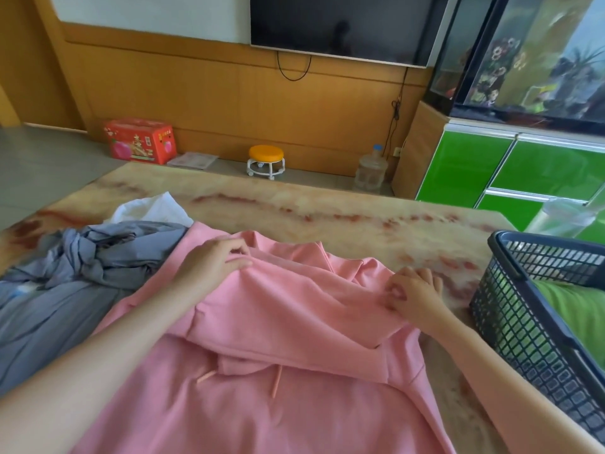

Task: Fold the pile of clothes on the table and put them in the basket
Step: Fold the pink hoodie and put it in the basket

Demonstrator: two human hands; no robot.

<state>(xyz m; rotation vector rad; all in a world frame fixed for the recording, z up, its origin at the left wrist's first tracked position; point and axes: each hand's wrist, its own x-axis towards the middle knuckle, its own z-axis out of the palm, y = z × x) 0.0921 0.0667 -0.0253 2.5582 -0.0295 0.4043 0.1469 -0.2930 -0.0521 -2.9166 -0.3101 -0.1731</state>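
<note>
A pink hoodie (281,348) lies spread on the marble-patterned table (327,204), its far part folded back toward me over the drawstrings. My left hand (209,260) pinches the folded edge at its upper left. My right hand (414,291) pinches the same fold at its right end, fingers curled into the cloth. To the left lies a crumpled grey-blue garment (82,263) with a white garment (154,208) behind it. A dark plastic basket (523,322) stands at the right table edge with a green cloth (576,309) inside.
Beyond the table are a red box (140,140), an orange-topped rolling stool (265,160) and a water jug (371,172) on the floor. A green cabinet (510,172) with a fish tank stands at the right, a wall television (343,26) above.
</note>
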